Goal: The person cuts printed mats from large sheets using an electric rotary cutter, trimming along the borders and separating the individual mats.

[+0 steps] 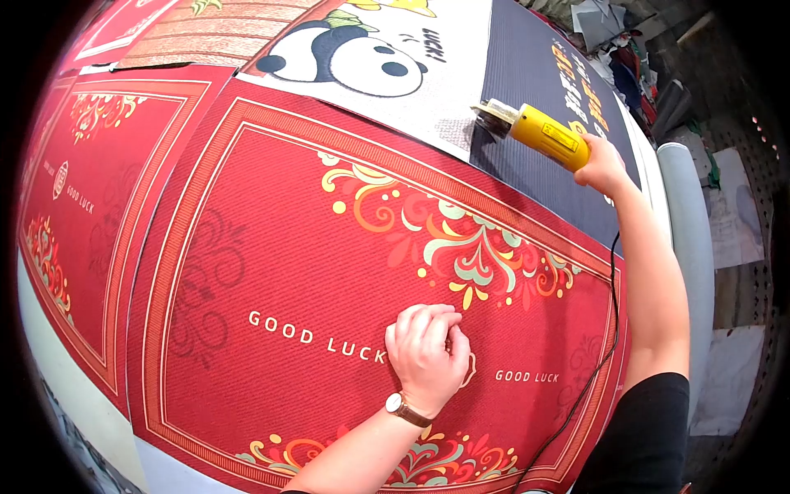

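Observation:
My right hand (603, 165) grips the rear of a yellow electric cutter (550, 137), fingers wrapped round its body. The cutter's metal head points left, over the border between a dark striped mat (527, 74) and a white panda mat (444, 123). A black cord (594, 366) trails down from near that hand. Loosely curled into a fist, my left hand (428, 350) rests on a red "GOOD LUCK" mat (304, 272), covering part of its central emblem. Nothing shows in its fingers. A watch (396, 403) is on that wrist.
Another red mat (78, 206) lies to the left, and a wood-patterned mat (218, 33) is at the top. A grey roll (687, 222) stands along the right edge. Beyond it, scraps (629, 66) and sheets lie on the floor.

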`<control>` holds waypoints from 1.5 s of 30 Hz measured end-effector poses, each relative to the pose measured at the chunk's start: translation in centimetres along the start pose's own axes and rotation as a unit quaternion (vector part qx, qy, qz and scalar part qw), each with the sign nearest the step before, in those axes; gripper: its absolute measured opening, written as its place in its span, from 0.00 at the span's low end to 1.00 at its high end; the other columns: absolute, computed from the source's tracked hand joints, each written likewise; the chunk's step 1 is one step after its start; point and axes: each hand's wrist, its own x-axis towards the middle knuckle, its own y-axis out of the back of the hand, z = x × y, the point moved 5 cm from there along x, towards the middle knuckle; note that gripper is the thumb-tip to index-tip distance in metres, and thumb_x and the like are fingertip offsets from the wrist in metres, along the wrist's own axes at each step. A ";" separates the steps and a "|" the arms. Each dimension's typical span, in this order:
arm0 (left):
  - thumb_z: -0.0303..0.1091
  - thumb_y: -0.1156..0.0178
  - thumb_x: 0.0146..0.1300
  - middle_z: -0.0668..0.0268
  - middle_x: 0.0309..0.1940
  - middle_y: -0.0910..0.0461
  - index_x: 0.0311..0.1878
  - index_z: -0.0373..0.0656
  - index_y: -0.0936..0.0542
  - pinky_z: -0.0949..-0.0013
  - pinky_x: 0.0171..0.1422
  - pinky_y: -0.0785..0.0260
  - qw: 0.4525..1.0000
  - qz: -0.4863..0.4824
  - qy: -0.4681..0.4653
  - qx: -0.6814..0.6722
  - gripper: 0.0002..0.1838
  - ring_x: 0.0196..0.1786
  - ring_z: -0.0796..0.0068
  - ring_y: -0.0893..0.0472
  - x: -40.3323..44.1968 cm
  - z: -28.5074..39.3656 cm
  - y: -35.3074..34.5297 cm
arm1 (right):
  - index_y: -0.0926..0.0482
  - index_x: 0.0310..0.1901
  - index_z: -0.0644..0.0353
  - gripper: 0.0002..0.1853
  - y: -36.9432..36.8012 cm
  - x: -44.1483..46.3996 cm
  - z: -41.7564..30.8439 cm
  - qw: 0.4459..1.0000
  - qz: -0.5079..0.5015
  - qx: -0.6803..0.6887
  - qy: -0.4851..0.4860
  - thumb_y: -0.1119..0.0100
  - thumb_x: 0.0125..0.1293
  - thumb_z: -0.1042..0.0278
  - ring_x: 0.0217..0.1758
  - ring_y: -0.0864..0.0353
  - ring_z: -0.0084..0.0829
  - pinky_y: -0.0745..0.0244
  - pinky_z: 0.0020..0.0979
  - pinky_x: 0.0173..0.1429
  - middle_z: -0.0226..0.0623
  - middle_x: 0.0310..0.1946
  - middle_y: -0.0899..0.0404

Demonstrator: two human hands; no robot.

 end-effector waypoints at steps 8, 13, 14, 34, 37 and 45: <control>0.26 0.40 0.47 0.71 0.35 0.20 0.31 0.47 0.21 0.63 0.50 0.39 1.000 -0.001 0.008 -0.007 0.06 0.46 0.67 0.25 0.0 -0.1 0.2 | 0.22 0.49 0.56 0.32 -1.5 -0.3 1.7 0.995 -0.013 0.093 0.016 0.35 0.31 0.74 0.44 0.19 0.38 0.27 0.32 0.52 0.41 0.37 0.18; 0.27 0.40 0.47 0.71 0.36 0.20 0.31 0.47 0.21 0.63 0.50 0.40 1.000 -0.003 0.004 -0.001 0.06 0.46 0.66 0.25 0.0 0.0 0.1 | 0.22 0.48 0.59 0.32 -1.8 -1.8 1.7 0.983 -0.051 0.151 0.092 0.36 0.31 0.76 0.42 0.19 0.36 0.28 0.29 0.52 0.40 0.36 0.18; 0.27 0.40 0.47 0.71 0.36 0.20 0.31 0.47 0.21 0.63 0.50 0.40 1.000 -0.004 0.004 -0.001 0.06 0.46 0.66 0.25 0.0 0.0 0.1 | 0.22 0.48 0.60 0.32 -1.8 -2.1 1.5 0.982 -0.050 0.155 0.094 0.36 0.31 0.76 0.42 0.19 0.36 0.28 0.29 0.52 0.40 0.36 0.18; 0.27 0.40 0.47 0.70 0.35 0.20 0.31 0.47 0.22 0.64 0.49 0.39 1.000 0.001 0.007 -0.012 0.06 0.46 0.67 0.25 0.1 -0.1 0.2 | 0.23 0.47 0.63 0.31 -0.8 -2.7 0.5 0.983 -0.037 0.130 0.123 0.40 0.30 0.79 0.39 0.22 0.28 0.30 0.24 0.51 0.36 0.33 0.20; 0.27 0.40 0.47 0.71 0.36 0.20 0.31 0.47 0.22 0.64 0.49 0.39 1.000 0.004 0.009 -0.012 0.06 0.45 0.67 0.25 0.0 -0.1 0.2 | 0.23 0.47 0.62 0.31 -0.3 -2.9 -0.7 0.987 -0.025 0.096 0.125 0.40 0.30 0.78 0.39 0.21 0.31 0.30 0.25 0.51 0.37 0.32 0.20; 0.28 0.40 0.46 0.71 0.35 0.20 0.31 0.47 0.21 0.64 0.48 0.39 1.000 0.006 0.011 -0.012 0.06 0.45 0.68 0.25 0.0 -0.2 0.1 | 0.22 0.49 0.57 0.31 -0.8 -2.4 -2.4 0.981 -0.061 0.115 0.141 0.38 0.33 0.75 0.43 0.19 0.40 0.28 0.31 0.51 0.43 0.37 0.18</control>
